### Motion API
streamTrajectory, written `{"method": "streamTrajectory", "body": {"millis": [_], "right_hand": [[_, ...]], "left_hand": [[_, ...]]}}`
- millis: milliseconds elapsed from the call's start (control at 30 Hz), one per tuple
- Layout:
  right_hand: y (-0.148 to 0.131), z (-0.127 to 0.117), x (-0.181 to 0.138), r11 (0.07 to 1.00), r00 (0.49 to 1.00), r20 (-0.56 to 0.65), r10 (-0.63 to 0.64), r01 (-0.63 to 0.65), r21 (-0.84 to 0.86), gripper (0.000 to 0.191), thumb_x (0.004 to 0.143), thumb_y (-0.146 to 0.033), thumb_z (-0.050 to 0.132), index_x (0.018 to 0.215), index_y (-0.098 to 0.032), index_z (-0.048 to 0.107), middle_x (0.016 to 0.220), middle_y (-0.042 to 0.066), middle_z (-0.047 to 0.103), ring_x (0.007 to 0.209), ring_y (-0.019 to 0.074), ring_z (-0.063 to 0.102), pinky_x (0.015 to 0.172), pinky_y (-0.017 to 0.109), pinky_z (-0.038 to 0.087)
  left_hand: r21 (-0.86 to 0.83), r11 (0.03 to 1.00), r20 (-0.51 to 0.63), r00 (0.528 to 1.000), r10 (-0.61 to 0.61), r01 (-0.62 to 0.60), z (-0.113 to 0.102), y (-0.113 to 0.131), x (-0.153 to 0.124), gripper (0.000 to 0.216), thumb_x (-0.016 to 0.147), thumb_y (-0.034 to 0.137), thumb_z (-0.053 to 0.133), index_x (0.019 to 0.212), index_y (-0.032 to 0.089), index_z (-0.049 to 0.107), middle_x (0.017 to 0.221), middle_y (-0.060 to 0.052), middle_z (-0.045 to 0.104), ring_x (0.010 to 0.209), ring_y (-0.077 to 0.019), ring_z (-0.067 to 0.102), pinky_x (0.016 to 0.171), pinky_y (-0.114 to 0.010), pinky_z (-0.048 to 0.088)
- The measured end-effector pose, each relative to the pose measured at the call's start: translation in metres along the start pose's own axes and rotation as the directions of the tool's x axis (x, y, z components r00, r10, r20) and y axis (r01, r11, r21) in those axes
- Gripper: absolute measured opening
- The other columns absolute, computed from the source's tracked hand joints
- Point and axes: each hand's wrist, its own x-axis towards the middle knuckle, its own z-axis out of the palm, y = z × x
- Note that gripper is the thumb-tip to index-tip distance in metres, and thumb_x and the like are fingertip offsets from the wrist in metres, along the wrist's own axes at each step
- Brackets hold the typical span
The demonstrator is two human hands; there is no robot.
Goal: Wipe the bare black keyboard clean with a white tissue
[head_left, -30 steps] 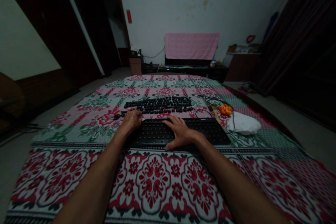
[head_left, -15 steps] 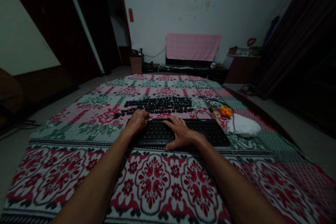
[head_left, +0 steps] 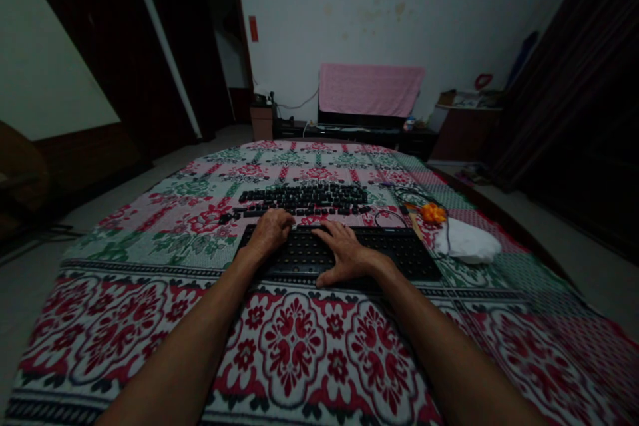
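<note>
A black keyboard (head_left: 399,253) with its keycaps off lies on the patterned cloth in front of me, small studs showing in rows. My left hand (head_left: 271,231) is closed over its upper left part, fingertips pinched near the top edge; what they hold, if anything, is too small and dark to make out. My right hand (head_left: 344,249) lies spread on the keyboard's middle, fingers at the top edge and thumb at the near edge. Just beyond the keyboard, loose black keycaps (head_left: 304,197) are laid out in rough rows.
On the right sit an orange flower-like item (head_left: 432,213), a white cloth-like bundle (head_left: 468,241) and a dark cable (head_left: 392,213). The floral cloth (head_left: 294,339) covers the surface under everything. A pink towel (head_left: 372,88) hangs over a screen by the far wall.
My left hand has slid a little to the right along the keyboard's top edge, baring its left corner. My right hand stays in place on the keyboard. The view has shifted slightly.
</note>
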Motion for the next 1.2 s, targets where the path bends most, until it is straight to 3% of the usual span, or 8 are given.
{"method": "streamTrajectory", "body": {"millis": [133, 333, 467, 600, 867, 1033, 1133, 1200], "right_hand": [[0.001, 0.001, 0.000, 1.000, 1.000, 0.003, 0.006, -0.006, -0.004, 0.111, 0.048, -0.068, 0.067, 0.140, -0.022, 0.024, 0.147, 0.014, 0.012, 0.135, 0.0354, 0.003, 0.107, 0.054, 0.004], [0.002, 0.001, -0.001, 1.000, 1.000, -0.019, -0.015, 0.015, -0.025, 0.111, 0.049, -0.069, 0.066, 0.140, -0.020, 0.025, 0.145, 0.015, 0.016, 0.134, 0.0347, 0.007, 0.107, 0.053, 0.007], [0.002, 0.001, -0.001, 1.000, 1.000, -0.013, -0.016, 0.016, -0.017, 0.111, 0.049, -0.069, 0.066, 0.140, -0.022, 0.024, 0.145, 0.014, 0.015, 0.134, 0.0350, 0.006, 0.106, 0.054, 0.007], [0.003, 0.002, 0.000, 1.000, 0.999, -0.028, -0.019, 0.019, -0.011, 0.110, 0.049, -0.069, 0.066, 0.140, -0.022, 0.025, 0.146, 0.014, 0.015, 0.134, 0.0351, 0.006, 0.106, 0.054, 0.007], [0.005, 0.004, 0.001, 0.999, 0.999, -0.031, -0.031, 0.030, -0.024, 0.111, 0.048, -0.071, 0.065, 0.140, -0.024, 0.024, 0.146, 0.013, 0.015, 0.134, 0.0342, 0.007, 0.107, 0.055, 0.005], [0.003, 0.002, -0.001, 1.000, 1.000, -0.009, -0.009, 0.009, -0.010, 0.112, 0.049, -0.072, 0.064, 0.141, -0.023, 0.022, 0.147, 0.014, 0.011, 0.135, 0.0350, 0.003, 0.107, 0.055, 0.003], [0.003, 0.003, -0.001, 1.000, 0.999, -0.026, -0.020, 0.020, -0.006, 0.109, 0.051, -0.072, 0.063, 0.141, -0.024, 0.023, 0.147, 0.013, 0.012, 0.135, 0.0343, 0.004, 0.107, 0.054, 0.003], [0.004, 0.004, -0.001, 1.000, 0.999, -0.033, -0.021, 0.021, 0.000, 0.109, 0.051, -0.072, 0.062, 0.141, -0.024, 0.023, 0.147, 0.012, 0.013, 0.135, 0.0341, 0.004, 0.107, 0.055, 0.003]], "left_hand": [[0.028, 0.999, 0.041, 0.999, 0.035, -0.036, -0.005, -0.002, 0.000, 0.028, 0.075, 0.011, 0.044, 0.087, 0.018, 0.068, 0.088, -0.007, 0.066, 0.087, -0.0191, 0.058, 0.084, -0.030, 0.044], [0.100, 0.994, 0.107, 0.993, -0.050, 0.039, -0.016, -0.002, 0.001, 0.031, 0.072, 0.010, 0.045, 0.088, 0.019, 0.069, 0.089, -0.007, 0.068, 0.088, -0.0203, 0.059, 0.083, -0.029, 0.044], [0.064, 0.994, 0.077, 0.993, -0.093, 0.088, -0.013, 0.002, 0.001, 0.030, 0.073, 0.012, 0.045, 0.091, 0.018, 0.069, 0.092, -0.007, 0.069, 0.089, -0.0200, 0.060, 0.085, -0.029, 0.044], [-0.015, 0.999, 0.011, 0.999, -0.050, 0.050, -0.002, 0.011, 0.002, 0.026, 0.076, 0.016, 0.047, 0.093, 0.018, 0.067, 0.093, -0.006, 0.068, 0.091, -0.0188, 0.059, 0.085, -0.029, 0.044], [-0.024, 0.999, 0.053, 0.998, -0.027, 0.028, 0.001, 0.013, 0.005, 0.026, 0.077, 0.015, 0.047, 0.095, 0.019, 0.065, 0.096, -0.005, 0.066, 0.093, -0.0185, 0.057, 0.089, -0.029, 0.041], [0.043, 0.985, -0.025, 0.985, -0.169, 0.170, -0.008, 0.011, -0.003, 0.037, 0.077, 0.033, 0.053, 0.111, 0.020, 0.056, 0.104, -0.008, 0.062, 0.098, -0.0234, 0.054, 0.085, -0.033, 0.043], [0.068, 0.958, -0.022, 0.961, -0.276, 0.277, -0.012, 0.012, -0.005, 0.041, 0.074, 0.045, 0.053, 0.105, 0.018, 0.058, 0.101, -0.011, 0.063, 0.094, -0.0260, 0.057, 0.079, -0.033, 0.044], [0.036, 0.956, 0.015, 0.956, -0.293, 0.292, -0.013, 0.012, -0.005, 0.036, 0.075, 0.044, 0.052, 0.099, 0.018, 0.062, 0.096, -0.010, 0.065, 0.092, -0.0250, 0.059, 0.078, -0.031, 0.043]]}}
